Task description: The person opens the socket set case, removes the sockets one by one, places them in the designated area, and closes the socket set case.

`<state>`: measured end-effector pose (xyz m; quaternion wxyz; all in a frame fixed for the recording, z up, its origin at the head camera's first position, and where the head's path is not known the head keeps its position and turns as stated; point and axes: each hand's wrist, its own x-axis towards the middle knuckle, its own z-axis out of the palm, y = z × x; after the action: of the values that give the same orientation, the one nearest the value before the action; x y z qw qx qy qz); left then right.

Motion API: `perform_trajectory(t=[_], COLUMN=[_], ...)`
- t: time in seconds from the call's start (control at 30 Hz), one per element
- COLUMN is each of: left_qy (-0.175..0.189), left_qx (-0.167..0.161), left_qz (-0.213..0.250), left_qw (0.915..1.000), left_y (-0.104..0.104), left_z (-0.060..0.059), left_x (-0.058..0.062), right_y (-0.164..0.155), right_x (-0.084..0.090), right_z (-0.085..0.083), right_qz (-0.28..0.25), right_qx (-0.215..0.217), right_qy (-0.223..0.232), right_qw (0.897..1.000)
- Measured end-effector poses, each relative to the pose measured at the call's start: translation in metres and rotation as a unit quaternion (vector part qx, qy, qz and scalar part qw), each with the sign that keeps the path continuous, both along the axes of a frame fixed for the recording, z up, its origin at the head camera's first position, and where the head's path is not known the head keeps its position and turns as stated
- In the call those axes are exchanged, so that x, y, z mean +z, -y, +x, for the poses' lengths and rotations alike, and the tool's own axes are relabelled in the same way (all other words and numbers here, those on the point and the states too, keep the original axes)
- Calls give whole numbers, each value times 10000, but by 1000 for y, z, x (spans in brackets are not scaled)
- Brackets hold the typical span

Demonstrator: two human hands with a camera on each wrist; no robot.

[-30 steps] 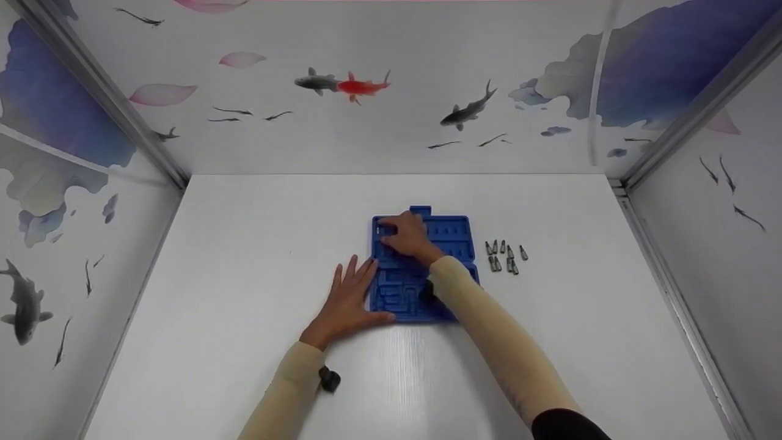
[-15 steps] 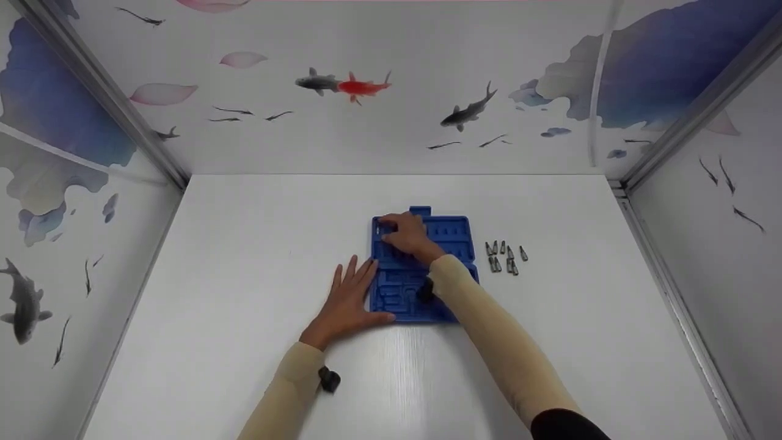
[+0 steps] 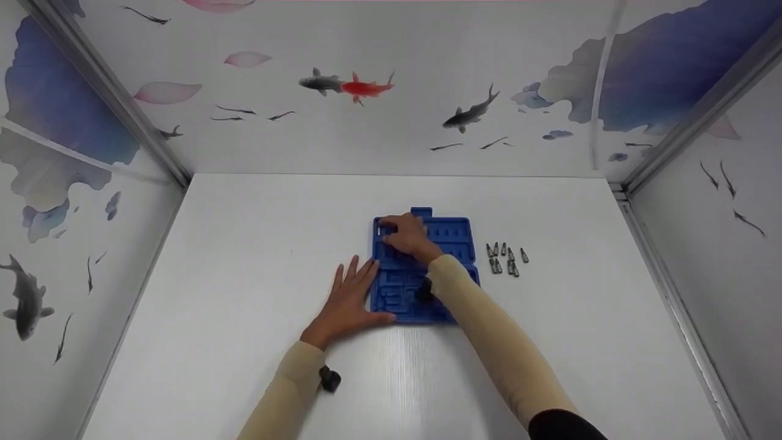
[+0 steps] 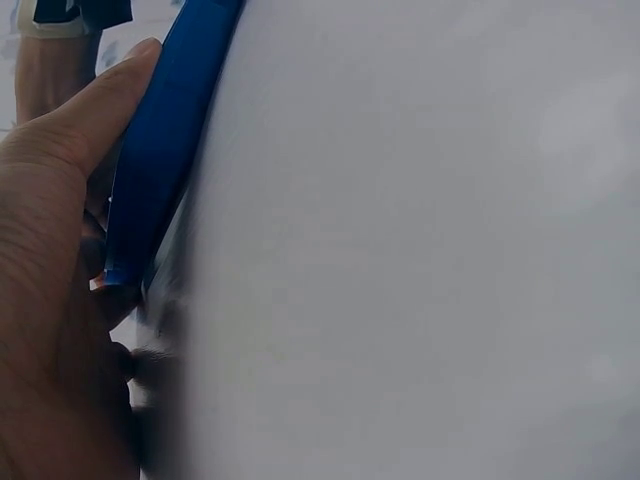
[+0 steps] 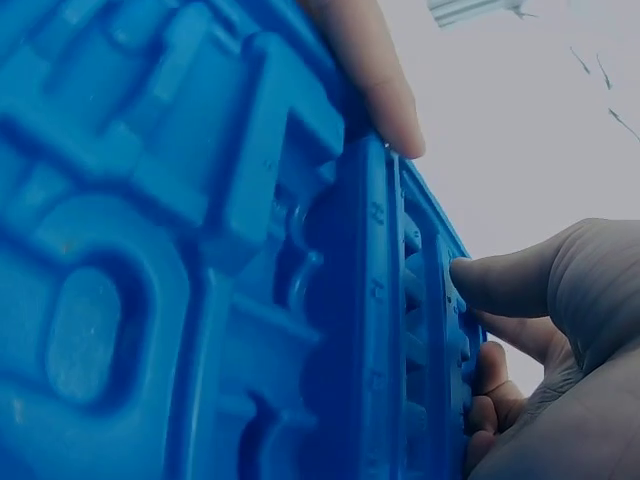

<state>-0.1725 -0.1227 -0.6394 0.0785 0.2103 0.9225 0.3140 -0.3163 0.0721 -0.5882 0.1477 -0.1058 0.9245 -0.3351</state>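
Lying mid-table (image 3: pixel 244 244), the blue tray (image 3: pixel 455 235) has the left hand (image 3: pixel 348 302) flat with straight fingers against its near-left edge. The right hand (image 3: pixel 406 235) reaches to its far-left corner, fingers curled over slots, grip unclear; small metal bits (image 3: pixel 506 258) lie right.

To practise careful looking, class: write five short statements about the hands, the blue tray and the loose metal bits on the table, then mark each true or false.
1. The left hand lies flat at the blue tray's left edge. True.
2. The right hand rests on the far left part of the tray. True.
3. The metal bits lie left of the tray. False: they lie on the table to its right.
4. The tray is red. False: it is blue.
5. The right hand is picking up the loose bits. False: it is on the tray, apart from them.
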Motion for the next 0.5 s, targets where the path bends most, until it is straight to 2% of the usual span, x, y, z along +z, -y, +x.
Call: perform_trajectory(t=[0.07, 0.3, 0.5], left_qy=[31, 78, 77], left_qx=[29, 93, 73], left_qz=[7, -56, -71], left_qw=[10000, 9999, 9999], left_y=[0, 1, -1], left_z=[0, 1, 1], left_x=[0, 2, 0], right_y=[1, 0, 4], right_x=[-1, -2, -11], right_z=[-1, 1, 4], right_qz=[-47, -722, -412], right_qx=[3, -188, -386], right_qy=[-14, 119, -601], right_qw=[10000, 9971, 9966])
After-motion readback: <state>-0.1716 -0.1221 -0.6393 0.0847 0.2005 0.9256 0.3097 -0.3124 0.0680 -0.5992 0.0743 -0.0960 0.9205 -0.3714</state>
